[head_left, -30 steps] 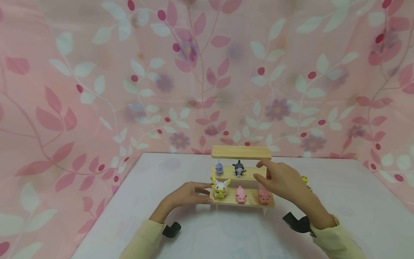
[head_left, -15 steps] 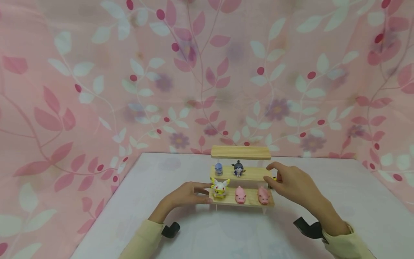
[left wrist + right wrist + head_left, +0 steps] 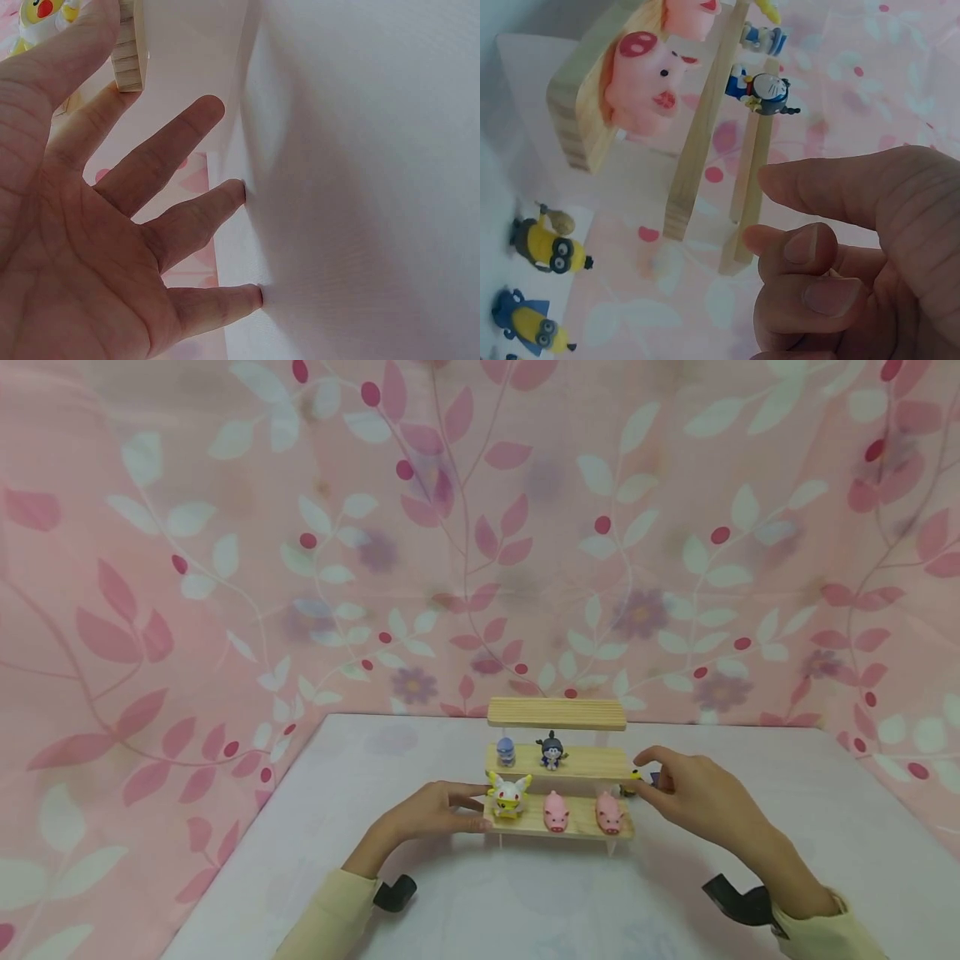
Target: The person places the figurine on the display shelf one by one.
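Note:
A three-tier wooden display shelf stands on the table. My left hand pinches the left end of its lowest board between thumb and index finger; the other fingers spread toward the table in the left wrist view. On that board are a white-and-yellow figurine and two pink pigs. The middle board bears a small blue figurine and a dark-haired figurine. My right hand hovers right of the shelf, holding nothing, thumb and index finger apart. Minion figurines stand near it, partly hidden in the head view.
The white-covered table extends around the shelf. A pink floral cloth hangs behind it. More of the minions, including a blue-caped one, stand beside the shelf's right end.
My right hand has moved right and slightly down, from in front of the shelf's right end to beside it. The left hand and the figurines on the shelf have stayed in place.

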Available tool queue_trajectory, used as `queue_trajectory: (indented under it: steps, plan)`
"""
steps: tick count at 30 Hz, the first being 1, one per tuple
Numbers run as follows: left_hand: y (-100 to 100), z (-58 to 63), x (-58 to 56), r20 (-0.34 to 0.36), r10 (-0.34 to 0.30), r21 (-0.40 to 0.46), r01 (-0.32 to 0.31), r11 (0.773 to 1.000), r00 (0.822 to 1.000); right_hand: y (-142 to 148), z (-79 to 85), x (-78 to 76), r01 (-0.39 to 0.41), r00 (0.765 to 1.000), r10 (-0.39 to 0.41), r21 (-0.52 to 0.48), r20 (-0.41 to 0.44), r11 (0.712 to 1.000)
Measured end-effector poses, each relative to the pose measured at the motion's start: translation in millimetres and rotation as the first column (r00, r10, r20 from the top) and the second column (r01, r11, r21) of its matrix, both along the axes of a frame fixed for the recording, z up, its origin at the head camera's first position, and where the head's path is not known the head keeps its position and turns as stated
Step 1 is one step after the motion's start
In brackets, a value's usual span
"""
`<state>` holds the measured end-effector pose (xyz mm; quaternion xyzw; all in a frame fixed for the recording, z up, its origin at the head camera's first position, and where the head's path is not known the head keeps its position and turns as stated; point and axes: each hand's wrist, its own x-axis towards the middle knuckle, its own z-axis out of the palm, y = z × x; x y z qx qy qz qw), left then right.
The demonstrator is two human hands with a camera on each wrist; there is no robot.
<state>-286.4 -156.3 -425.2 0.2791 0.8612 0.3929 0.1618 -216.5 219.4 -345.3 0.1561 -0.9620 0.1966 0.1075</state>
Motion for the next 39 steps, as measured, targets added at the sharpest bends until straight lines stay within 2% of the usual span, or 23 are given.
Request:
queue_trajectory:
  steps: [14, 21, 39]
  plan:
    - [-0.5, -0.9, -0.1, -0.009, -0.010, -0.009, 0.010, 1.000, 1.000, 23.4, -10.2, 3.7, 0.062, 0.998, -0.062, 0.034, 0.013, 0.998]
    - [-0.1, -0.2, 0.5, -0.005, -0.007, -0.011, 0.007, 1.000, 1.000, 33.6, -17.2, 3.8, 0.064, 0.998, -0.065, 0.054, 0.021, 0.997]
    - [0.6, 0.7, 0.3, -0.006, 0.001, -0.018, -0.002, 1.000, 1.000, 61.9, -33.6, -4.6, 0.107, 0.980, -0.121, 0.093, 0.159, 0.990]
